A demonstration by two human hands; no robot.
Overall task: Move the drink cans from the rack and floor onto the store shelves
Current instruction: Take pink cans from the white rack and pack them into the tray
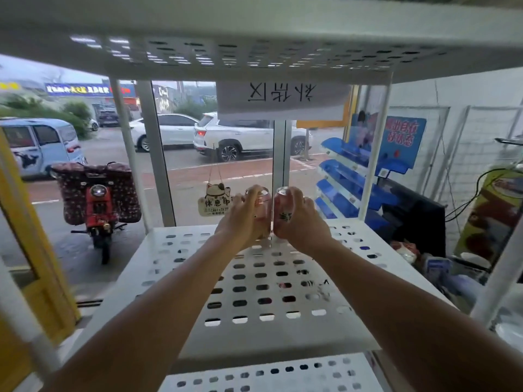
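The left can (262,200) is gripped by the left hand (240,219) and the right can (283,197) by the right hand (301,223), fingers curled round each. Both are held upright, just beside one another, toward twelve o'clock on the white perforated shelf (198,281). Whether their bases rest on it cannot be told.

Risk: the cans could be knocked together, or one tipped over the far edge.

Dark characters on the right can are unreadable. The paper sheet (283,100) at twelve o'clock, seen inverted, apparently reads 补货区. The cat sign (216,202), at nine o'clock of the cans, reads 休息中.

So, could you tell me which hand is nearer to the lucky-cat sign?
Left. The left hand is just right of the lucky-cat sign; the right hand is farther right.
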